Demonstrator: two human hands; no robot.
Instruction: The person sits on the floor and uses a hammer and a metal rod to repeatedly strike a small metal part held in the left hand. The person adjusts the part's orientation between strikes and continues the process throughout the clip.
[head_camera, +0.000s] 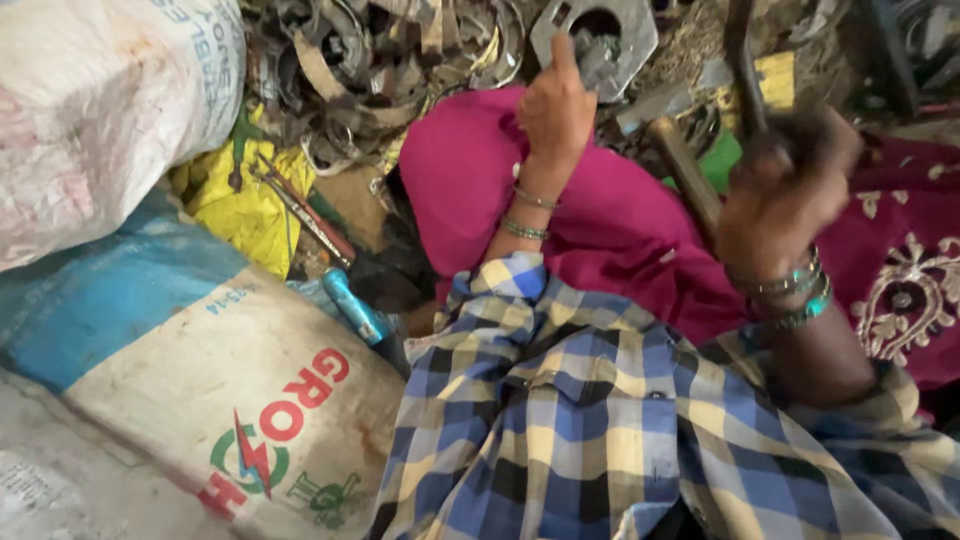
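Your left hand (556, 110) reaches to the far side of your lap and is closed on a grey metal part (598, 38), a flat plate with a round hole and a darker lump seated in it; the fingers wrap its near edge and pin it against the scrap heap (400, 50) of bent rings and strips behind it. Your right hand (785, 195) is raised at the right, fist clamped round the handle of a hammer (742, 60), and it is blurred, so you appear to be mid-swing. The hammer head itself is out of view or too smeared to make out.

By the look of it, you are at the striking step: one hand holding the part in place, the other bringing the hammer to it. The next blow calls for a true line onto the lump in the middle of the plate, well clear of your left thumb, which stands up just beside it. Keep the plate firmly braced so it does not skid over the pink cloth (600, 220) on your lap.

A blue-handled tool (352, 305) lies near left, between the printed sacks (240, 400) and your checked sleeve.
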